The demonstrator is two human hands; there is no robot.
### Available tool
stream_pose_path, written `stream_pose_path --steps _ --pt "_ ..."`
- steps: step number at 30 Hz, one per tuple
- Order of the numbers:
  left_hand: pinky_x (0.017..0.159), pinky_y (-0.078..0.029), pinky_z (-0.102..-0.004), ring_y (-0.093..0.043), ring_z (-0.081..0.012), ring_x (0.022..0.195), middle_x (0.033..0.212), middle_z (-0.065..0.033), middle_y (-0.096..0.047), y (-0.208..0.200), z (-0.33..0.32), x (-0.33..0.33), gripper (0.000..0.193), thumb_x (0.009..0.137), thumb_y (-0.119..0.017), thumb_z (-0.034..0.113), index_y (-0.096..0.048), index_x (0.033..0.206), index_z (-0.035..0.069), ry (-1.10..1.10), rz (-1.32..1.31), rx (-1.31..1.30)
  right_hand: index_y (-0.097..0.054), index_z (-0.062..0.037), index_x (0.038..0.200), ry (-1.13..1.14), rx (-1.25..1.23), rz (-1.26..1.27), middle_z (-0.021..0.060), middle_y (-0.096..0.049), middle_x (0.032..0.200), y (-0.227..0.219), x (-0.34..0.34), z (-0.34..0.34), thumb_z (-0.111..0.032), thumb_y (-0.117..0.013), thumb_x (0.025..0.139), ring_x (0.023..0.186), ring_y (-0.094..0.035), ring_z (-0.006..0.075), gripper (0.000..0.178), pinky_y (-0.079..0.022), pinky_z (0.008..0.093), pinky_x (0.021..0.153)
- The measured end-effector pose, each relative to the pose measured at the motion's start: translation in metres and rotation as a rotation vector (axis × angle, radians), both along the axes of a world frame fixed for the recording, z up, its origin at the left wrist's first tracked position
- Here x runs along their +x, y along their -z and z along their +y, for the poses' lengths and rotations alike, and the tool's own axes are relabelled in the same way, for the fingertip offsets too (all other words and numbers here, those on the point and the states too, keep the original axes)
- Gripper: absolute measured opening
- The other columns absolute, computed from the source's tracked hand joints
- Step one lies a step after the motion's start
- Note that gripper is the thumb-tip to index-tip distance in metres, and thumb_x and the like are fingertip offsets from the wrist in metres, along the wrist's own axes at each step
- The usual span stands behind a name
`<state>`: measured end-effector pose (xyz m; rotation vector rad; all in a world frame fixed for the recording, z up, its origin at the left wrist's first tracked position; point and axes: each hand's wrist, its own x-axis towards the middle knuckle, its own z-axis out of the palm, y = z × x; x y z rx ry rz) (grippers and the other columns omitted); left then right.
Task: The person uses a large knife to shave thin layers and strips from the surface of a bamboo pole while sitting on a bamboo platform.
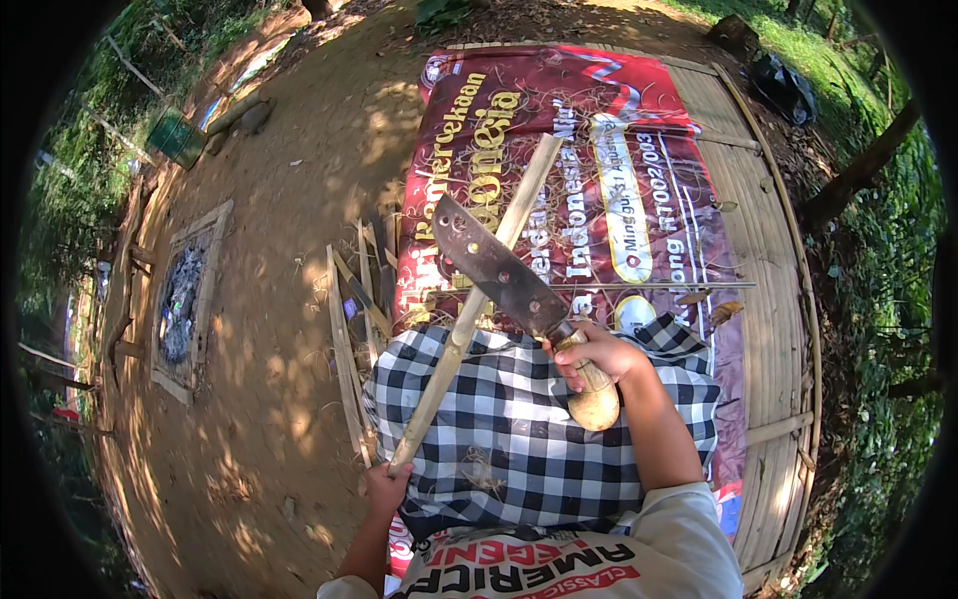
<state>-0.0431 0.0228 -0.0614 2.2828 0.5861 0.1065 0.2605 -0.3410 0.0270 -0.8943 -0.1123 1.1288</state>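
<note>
My left hand [386, 489] is closed round the lower end of a long split bamboo strip [439, 384], which slants up and away to the right. In my right hand [605, 357] is the wooden handle of a machete [511, 285]. Its broad dark blade, marked with several small round spots, points up and left. The blade lies across the strip in this view; whether the two touch, I cannot tell. Beneath both, a black-and-white checked cloth [529, 454] covers my lap.
A red printed banner [509, 130] strewn with thin shavings lies over a bamboo platform [763, 329]. Several bamboo pieces [344, 349] lean at its left edge. A thin rod [689, 287] crosses the banner. On the dirt ground at left is a framed ash pit [160, 334].
</note>
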Motion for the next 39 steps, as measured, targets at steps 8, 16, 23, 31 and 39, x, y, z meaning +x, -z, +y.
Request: stream_pose_path --steps 8,16,23,31,39 --pt "0.047 -0.039 -0.0331 -0.045 -0.0103 0.049 0.049 -0.0068 -0.048 -0.013 -0.007 0.005 0.036 0.079 -0.074 0.027 -0.060 0.068 -0.004 -0.030 0.023 0.026 -0.055 -0.0030 0.098 -0.187 -0.049 -0.197 0.0024 -0.051 0.062 -0.005 -0.009 0.017 -0.011 -0.067 0.077 0.048 -0.050 0.0112 0.025 -0.041 0.0257 0.046" --pt "0.047 -0.040 -0.0319 -0.047 -0.0108 0.047 0.050 -0.0086 -0.051 -0.010 -0.007 -0.002 0.028 0.076 -0.077 0.023 -0.064 0.071 -0.002 -0.072 -0.042 -0.005 -0.050 0.0034 0.119 -0.049 0.003 -0.233 0.0060 -0.056 0.077 -0.017 -0.006 0.001 -0.005 -0.068 0.069 0.057 -0.056 0.0146 0.055 -0.047 0.0266 0.053" --pt "0.052 -0.044 -0.0326 -0.053 -0.0146 0.050 0.055 -0.0097 -0.057 -0.026 -0.006 0.003 0.026 0.074 -0.078 0.026 -0.071 0.082 0.003 -0.110 0.080 0.006 -0.048 0.0029 0.122 -0.028 0.130 -0.050 0.0077 -0.055 0.086 -0.006 0.003 -0.029 -0.004 -0.066 0.070 0.061 -0.057 0.0151 0.055 -0.048 0.0269 0.055" --pt "0.053 -0.043 -0.0313 -0.052 -0.0118 0.052 0.057 -0.0064 -0.058 -0.014 -0.005 -0.001 0.023 0.074 -0.077 0.022 -0.069 0.081 0.001 -0.125 0.019 -0.037 -0.036 -0.0091 0.135 0.096 0.104 0.058 0.0112 -0.057 0.086 0.003 0.000 -0.029 -0.080 -0.036 0.079 0.060 -0.056 0.0198 0.090 -0.049 0.0308 0.053" --pt "0.053 -0.043 -0.0292 -0.050 -0.0091 0.055 0.058 -0.0040 -0.057 -0.010 -0.002 -0.001 0.023 0.075 -0.075 0.019 -0.068 0.082 -0.002 -0.128 0.019 -0.077 -0.023 -0.0105 0.138 0.064 0.311 -0.146 0.0154 -0.053 0.098 0.004 0.000 -0.031 -0.059 -0.074 0.071 0.069 -0.057 0.0230 0.097 -0.048 0.0309 0.060"
